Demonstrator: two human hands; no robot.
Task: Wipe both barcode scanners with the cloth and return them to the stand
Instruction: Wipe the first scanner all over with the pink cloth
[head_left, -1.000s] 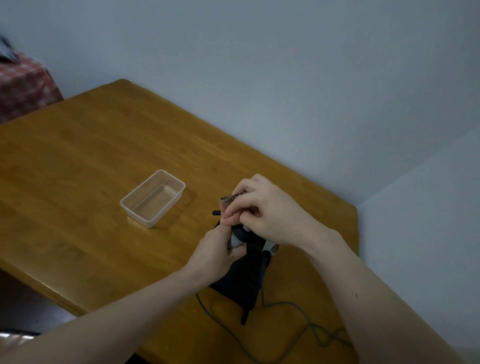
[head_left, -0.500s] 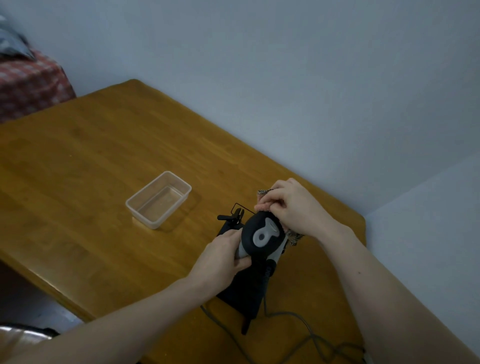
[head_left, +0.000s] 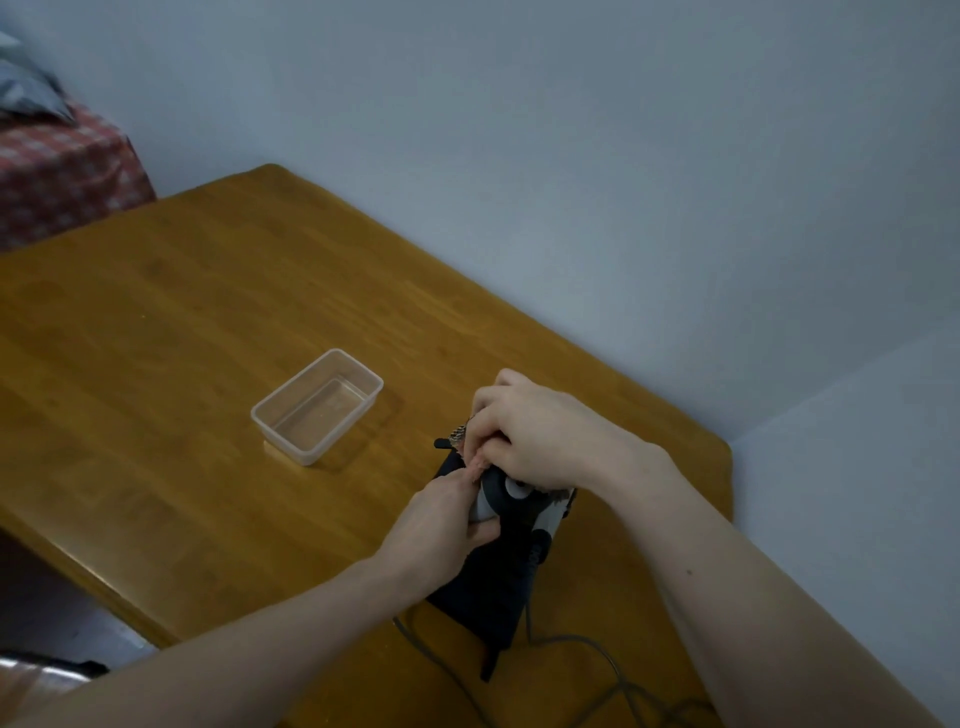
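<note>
A grey-and-black barcode scanner (head_left: 501, 496) is held above the near right part of the wooden tabletop (head_left: 171, 332). It is gripped from the left side by the left hand (head_left: 441, 525), whose fingers are curled round its body. A patterned cloth (head_left: 460, 432) is pinched in the right hand (head_left: 540, 434) and pressed over the scanner's top. Beneath them a dark object is seen, possibly the stand (head_left: 493, 597), though it is blurred. A clear plastic container (head_left: 317, 405) is set well apart to the left.
</note>
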